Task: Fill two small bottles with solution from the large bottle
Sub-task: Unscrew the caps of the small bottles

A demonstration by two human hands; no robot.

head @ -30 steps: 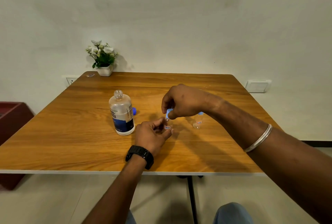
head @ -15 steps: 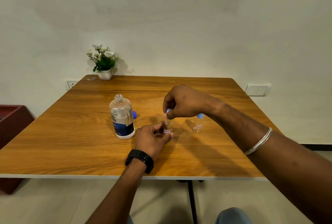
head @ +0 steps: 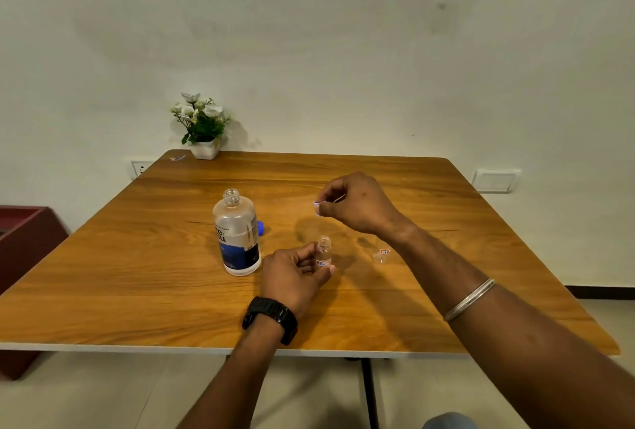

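Altogether two small bottles (head: 323, 253) (head: 381, 254), one large bottle (head: 237, 234), two hands (head: 296, 277) (head: 357, 203)

one head-worn wide-angle view looks forward and down across the wooden table (head: 137, 274) toward the wall (head: 343, 50).

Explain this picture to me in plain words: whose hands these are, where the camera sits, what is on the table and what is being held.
There is no machine here: a person works with two bare hands, filmed by one wide camera worn on the head, looking forward and down. On the wooden table stands the large bottle, uncapped, with a blue cap behind it. The left hand holds a small bottle, open at the top, upright on the table. The right hand is raised above it and pinches a small blue cap. A second small bottle stands partly hidden behind the right forearm. A flower pot sits at the far corner.
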